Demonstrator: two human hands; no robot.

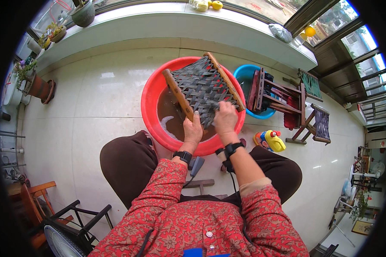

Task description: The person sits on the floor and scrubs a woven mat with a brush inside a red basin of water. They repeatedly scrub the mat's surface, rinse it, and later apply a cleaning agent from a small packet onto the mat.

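Observation:
A folding stool's woven seat of dark grey strips (197, 82) is tilted over a red plastic basin (149, 96). Two wooden rails edge it. My left hand (193, 130) grips the lower end of the left wooden rail (179, 95), thumb on top. My right hand (225, 117) presses a small grey scrubber (215, 106) against the weave near the right rail (225, 81); motion blurs it, and my fingers hide most of it. Brown water (167, 110) with some white suds (168, 127) lies in the basin, and the stool's legs are mostly hidden beneath the seat.
Right of the basin, a blue basin (244, 69) holds a dark wooden folding stool (284, 99). Another stool with a dark woven seat (321, 123) stands beyond. A yellow detergent bottle (270, 140) is by my right knee. A potted plant (40, 86) stands left; a fan (62, 241) lower left.

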